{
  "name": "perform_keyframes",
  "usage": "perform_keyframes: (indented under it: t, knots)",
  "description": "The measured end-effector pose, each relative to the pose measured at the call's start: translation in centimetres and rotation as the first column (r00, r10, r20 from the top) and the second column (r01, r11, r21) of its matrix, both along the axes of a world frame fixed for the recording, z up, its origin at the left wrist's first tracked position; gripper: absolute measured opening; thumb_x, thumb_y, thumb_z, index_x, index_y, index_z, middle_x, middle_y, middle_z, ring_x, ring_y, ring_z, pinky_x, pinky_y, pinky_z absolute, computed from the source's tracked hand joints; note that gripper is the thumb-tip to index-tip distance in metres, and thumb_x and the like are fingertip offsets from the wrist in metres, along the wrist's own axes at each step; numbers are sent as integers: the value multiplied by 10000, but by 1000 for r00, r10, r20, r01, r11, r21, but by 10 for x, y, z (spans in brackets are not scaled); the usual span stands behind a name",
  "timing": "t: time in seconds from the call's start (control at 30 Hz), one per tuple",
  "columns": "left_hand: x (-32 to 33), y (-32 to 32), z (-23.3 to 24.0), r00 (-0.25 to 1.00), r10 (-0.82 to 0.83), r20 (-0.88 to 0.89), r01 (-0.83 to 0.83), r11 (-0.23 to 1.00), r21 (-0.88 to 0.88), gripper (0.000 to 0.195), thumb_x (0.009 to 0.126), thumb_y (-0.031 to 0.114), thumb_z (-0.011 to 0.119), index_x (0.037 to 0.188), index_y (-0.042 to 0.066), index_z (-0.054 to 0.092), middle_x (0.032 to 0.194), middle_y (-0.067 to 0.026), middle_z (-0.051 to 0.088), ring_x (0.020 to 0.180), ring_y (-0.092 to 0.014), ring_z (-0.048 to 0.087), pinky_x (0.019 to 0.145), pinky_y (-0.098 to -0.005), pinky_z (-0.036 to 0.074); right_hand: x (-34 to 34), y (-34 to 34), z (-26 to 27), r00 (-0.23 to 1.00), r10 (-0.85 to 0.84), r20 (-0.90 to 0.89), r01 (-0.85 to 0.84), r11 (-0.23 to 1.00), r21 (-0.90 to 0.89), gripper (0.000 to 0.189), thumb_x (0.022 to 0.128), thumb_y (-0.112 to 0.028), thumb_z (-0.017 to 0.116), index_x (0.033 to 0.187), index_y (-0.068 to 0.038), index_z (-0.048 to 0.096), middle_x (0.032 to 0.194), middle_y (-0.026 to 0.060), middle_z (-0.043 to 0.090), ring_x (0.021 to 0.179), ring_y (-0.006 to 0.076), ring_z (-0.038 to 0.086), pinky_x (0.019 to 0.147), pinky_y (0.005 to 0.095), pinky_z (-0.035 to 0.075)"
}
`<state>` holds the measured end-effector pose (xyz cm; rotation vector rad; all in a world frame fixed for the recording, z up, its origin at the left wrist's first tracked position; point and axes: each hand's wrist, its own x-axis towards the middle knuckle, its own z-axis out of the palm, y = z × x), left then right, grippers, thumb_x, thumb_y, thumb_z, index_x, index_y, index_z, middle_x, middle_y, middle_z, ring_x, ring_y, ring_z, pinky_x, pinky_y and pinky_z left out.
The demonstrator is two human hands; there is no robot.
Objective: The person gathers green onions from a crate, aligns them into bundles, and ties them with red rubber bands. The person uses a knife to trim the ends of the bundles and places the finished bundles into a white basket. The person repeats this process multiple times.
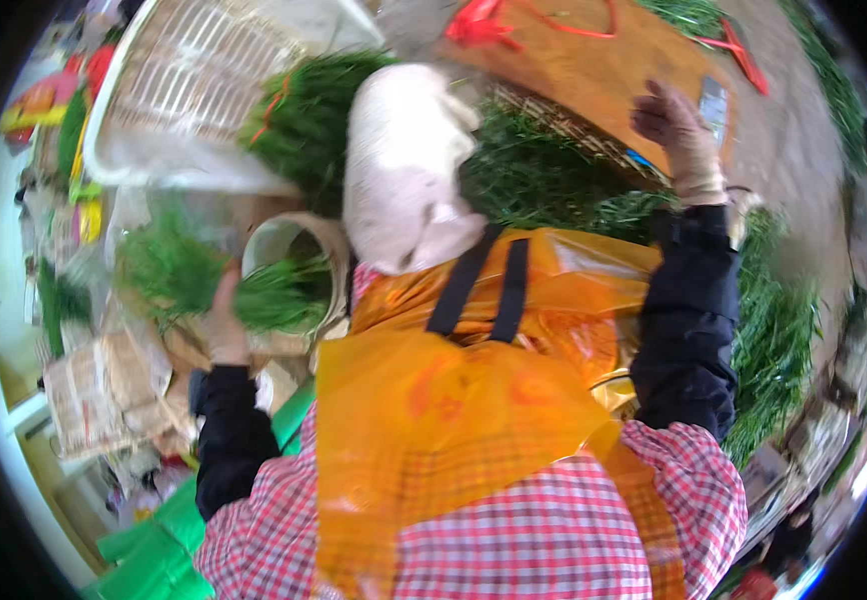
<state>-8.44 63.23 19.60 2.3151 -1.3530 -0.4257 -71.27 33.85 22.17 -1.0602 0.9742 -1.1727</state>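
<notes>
My left hand (225,315) grips a loose bunch of thin green leaves (171,266), blurred by motion. The leaves spread out on both sides of the fist. Their right end lies over the mouth of a pale round bucket (337,244), whose inside is partly hidden. My right hand (670,124) is raised near the right end of a brown wooden board (553,52). Its fingers are loosely bent and nothing shows in them. Just beside it, on the board, is a flat phone-like object (713,105). Red ties (475,22) lie on the board's far part.
A white slatted plastic crate (115,150) stands at upper left. Next to it is a green bundle bound with a red tie (313,120). A white padded thing (403,165) lies before my orange apron (448,420). More loose greens (546,172) lie below the board and at right (771,337).
</notes>
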Motion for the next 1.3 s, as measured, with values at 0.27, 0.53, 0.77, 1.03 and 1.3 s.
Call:
perform_keyframes:
  t: [0.27,0.53,0.77,1.03,1.3]
  knots:
    - [-7,22,-59,999,34,43,-39,992,124,437,942,143,546,1360,21,506,1335,-153,562,1172,-249,550,1044,-354,377,6,18,11,979,-187,83,181,981,75,364,944,-281,615,1180,-6,628,959,131,698,817,218,686,778,325,568]
    - [3,9,-49,999,38,-6,-37,995,98,425,947,142,534,1352,15,516,1329,-158,569,1196,-253,544,1061,-357,372,-10,25,4,959,-254,129,239,963,121,345,933,-294,625,1150,-27,644,942,98,700,820,180,674,760,306,559]
    - [-23,-50,50,988,-152,3,149,967,-207,416,950,141,523,1345,10,524,1324,-162,575,1217,-256,539,1076,-359,367,-27,37,-5,936,-319,149,294,941,168,348,941,-299,613,1164,-33,635,930,91,697,815,185,675,765,321,563]
    - [-90,-155,270,637,-608,-474,135,693,-708,373,1016,128,420,1296,-107,496,1356,-251,511,1242,-294,517,1100,-411,353,-31,44,15,936,-337,100,331,941,77,363,935,-284,621,1184,-19,629,947,105,702,810,201,686,778,339,559]
    - [-164,-323,328,-202,-838,-507,144,487,-861,193,905,85,564,1081,14,528,929,-128,616,1035,-348,572,1124,-656,241,-29,74,35,986,-164,32,165,985,-51,372,897,-234,670,1201,-23,634,972,52,702,856,119,653,801,265,519]
